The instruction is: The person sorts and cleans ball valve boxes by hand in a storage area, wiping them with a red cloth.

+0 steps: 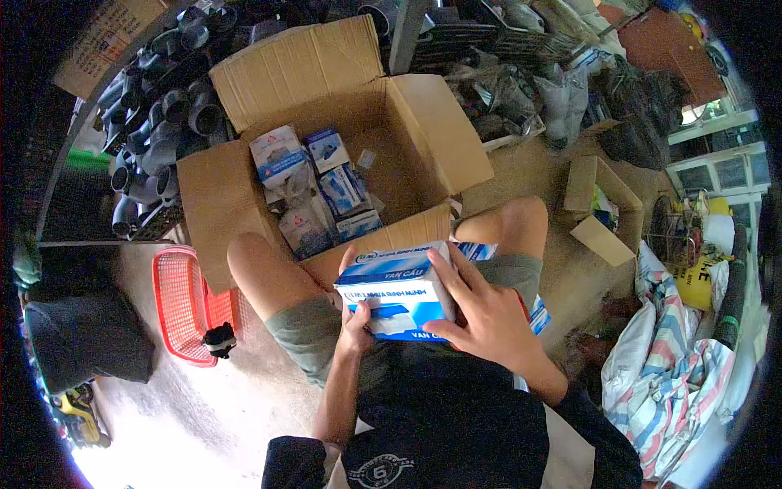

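A blue-and-white printed box [391, 291], marked "VAN CAU", is held above my lap between both hands. My left hand [355, 322] grips its left end, with the thumb on the near face. My right hand [491, 318] is closed round the right end, fingers over the top edge and thumb low on the front. In front of my knees stands a large open cardboard carton [440, 134]. Several similar small boxes [344, 190] lie in its left part, some wrapped in clear plastic. More blue-and-white packaging [538, 315] shows partly behind my right hand.
A red plastic basket [181, 306] sits on the floor at left, beside a small black object [219, 340]. Grey pipe fittings [151, 155] are piled at the back left. A smaller open carton [600, 208] and striped sacks [664, 367] are at right.
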Tool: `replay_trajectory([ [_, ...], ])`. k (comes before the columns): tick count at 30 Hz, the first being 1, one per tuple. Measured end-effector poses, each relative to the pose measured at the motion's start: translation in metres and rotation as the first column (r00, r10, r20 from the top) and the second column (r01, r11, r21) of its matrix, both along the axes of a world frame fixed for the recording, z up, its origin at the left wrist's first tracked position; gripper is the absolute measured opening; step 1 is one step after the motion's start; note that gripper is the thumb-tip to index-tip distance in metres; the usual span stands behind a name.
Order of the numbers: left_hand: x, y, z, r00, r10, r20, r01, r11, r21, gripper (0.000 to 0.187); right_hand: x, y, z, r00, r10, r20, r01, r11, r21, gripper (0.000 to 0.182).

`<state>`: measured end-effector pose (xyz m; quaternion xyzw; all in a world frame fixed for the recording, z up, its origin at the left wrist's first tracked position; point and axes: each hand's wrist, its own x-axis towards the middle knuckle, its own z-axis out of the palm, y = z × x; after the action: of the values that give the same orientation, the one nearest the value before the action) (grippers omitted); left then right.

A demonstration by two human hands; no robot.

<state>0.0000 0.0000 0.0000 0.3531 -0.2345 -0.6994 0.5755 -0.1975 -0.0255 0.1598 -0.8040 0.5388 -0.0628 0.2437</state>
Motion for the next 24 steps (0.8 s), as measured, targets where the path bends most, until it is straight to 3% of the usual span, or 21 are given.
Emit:
replay_trajectory([
  [3, 0.008, -0.012, 0.004, 1.000, -0.002, -0.016, 0.002, 1.000, 0.007, 0.113, 0.006, -0.004, -0.003, 0.997, 0.038, 0.070, -0.031, 0.994, -0.101, 0.084],
  [5, 0.003, -0.011, 0.008, 0.992, 0.003, -0.128, 0.004, 0.999, 0.050, 0.112, 0.001, -0.002, 0.007, 0.988, 0.037, 0.147, -0.029, 0.998, -0.054, 0.077],
  [7, -0.002, -0.008, 0.007, 0.974, 0.009, -0.225, 0.007, 0.997, 0.074, 0.103, -0.012, 0.000, 0.022, 0.949, -0.201, 0.243, 0.175, 0.977, 0.125, 0.064],
  [9, -0.004, -0.007, 0.000, 0.954, 0.011, -0.300, 0.015, 0.996, 0.084, 0.098, -0.017, -0.006, 0.023, 0.864, -0.292, 0.411, 0.289, 0.955, 0.071, 0.054],
  [10, -0.007, -0.005, 0.005, 0.946, 0.026, -0.322, 0.006, 0.995, 0.096, 0.094, -0.018, -0.012, 0.021, 0.814, -0.243, 0.527, 0.327, 0.942, -0.070, 0.049],
  [13, -0.006, -0.007, 0.003, 0.927, 0.034, -0.373, 0.007, 0.994, 0.109, 0.092, 0.008, -0.011, 0.034, 0.862, 0.077, 0.501, 0.076, 0.958, -0.278, 0.047],
  [14, -0.004, -0.003, -0.020, 0.895, -0.027, -0.445, 0.073, 0.994, 0.086, 0.085, 0.021, -0.011, 0.028, 0.880, 0.294, 0.372, -0.175, 0.931, -0.321, 0.049],
  [15, -0.003, -0.007, -0.020, 0.780, -0.035, -0.625, 0.191, 0.964, 0.185, 0.076, 0.032, -0.011, 0.020, 0.832, 0.503, 0.236, -0.418, 0.846, -0.330, 0.052],
  [16, -0.001, -0.010, -0.020, 0.640, 0.020, -0.768, 0.313, 0.906, 0.284, 0.068, 0.036, -0.011, 0.015, 0.841, 0.497, 0.212, -0.416, 0.846, -0.334, 0.054],
  [18, -0.001, 0.020, -0.131, 0.852, -0.098, -0.514, 0.325, 0.869, 0.373, 0.056, 0.042, -0.015, 0.008, 0.854, 0.495, 0.161, -0.424, 0.841, -0.337, 0.058],
  [19, -0.002, 0.016, -0.105, 0.885, -0.079, -0.459, 0.251, 0.912, 0.326, 0.057, 0.042, -0.026, 0.016, 0.890, 0.442, 0.116, -0.395, 0.872, -0.290, 0.062],
  [21, -0.001, 0.008, -0.036, 0.935, -0.036, -0.352, 0.118, 0.969, 0.215, 0.060, 0.041, -0.051, 0.012, 0.921, 0.243, 0.306, -0.152, 0.944, -0.295, 0.064],
  [24, -0.002, -0.002, -0.016, 0.902, 0.127, -0.412, -0.039, 0.976, 0.214, 0.049, 0.059, -0.051, -0.008, 0.950, 0.132, 0.283, -0.038, 0.949, -0.314, 0.067],
])
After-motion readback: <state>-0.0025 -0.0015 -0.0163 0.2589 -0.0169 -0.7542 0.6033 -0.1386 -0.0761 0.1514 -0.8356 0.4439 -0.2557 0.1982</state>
